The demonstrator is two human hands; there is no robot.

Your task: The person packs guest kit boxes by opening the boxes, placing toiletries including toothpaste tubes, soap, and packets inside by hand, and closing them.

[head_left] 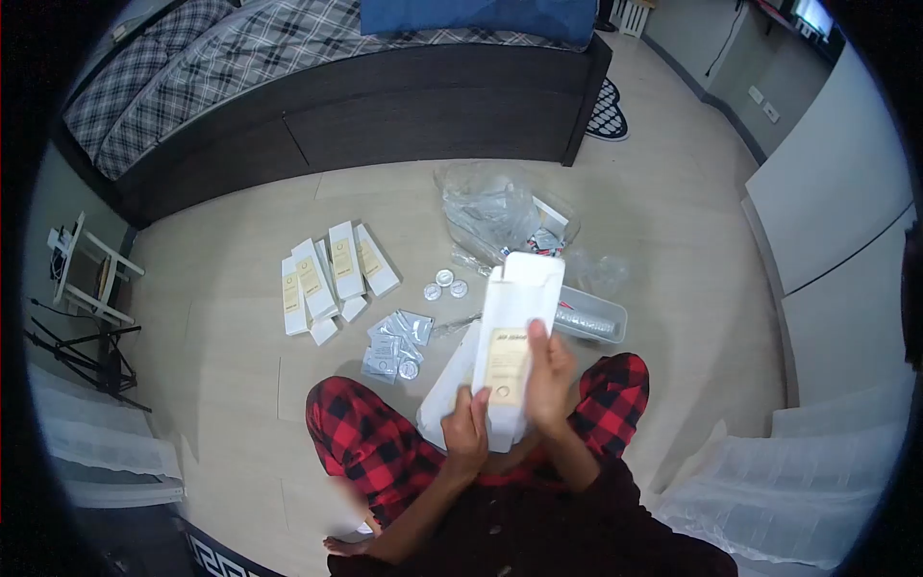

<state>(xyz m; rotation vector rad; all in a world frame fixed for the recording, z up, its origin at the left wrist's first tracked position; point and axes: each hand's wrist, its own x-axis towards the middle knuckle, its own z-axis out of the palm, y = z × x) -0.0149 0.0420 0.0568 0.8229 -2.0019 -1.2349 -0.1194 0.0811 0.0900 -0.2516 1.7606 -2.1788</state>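
Note:
Both hands hold a long white cardboard box (520,298) with a cream label, its flap end pointing away from me. My left hand (466,426) grips the near left edge. My right hand (549,375) is closed round the right side, with the thumb on the label. Partly hidden beneath lies another white piece (444,396), box or card, I cannot tell which. Left of it are silver sachets (386,346) with a small round silver tin (409,369) beside them. Several more tins (444,278) sit farther off. A clear plastic tray (604,306) holding a silvery roll stands right of the box.
Several labelled white boxes (327,269) lie grouped at left. A crumpled clear plastic bag (495,207) with small packets lies ahead, before the dark bed frame (385,111). My crossed legs (370,423) flank the near floor. White cabinets (836,192) stand at right.

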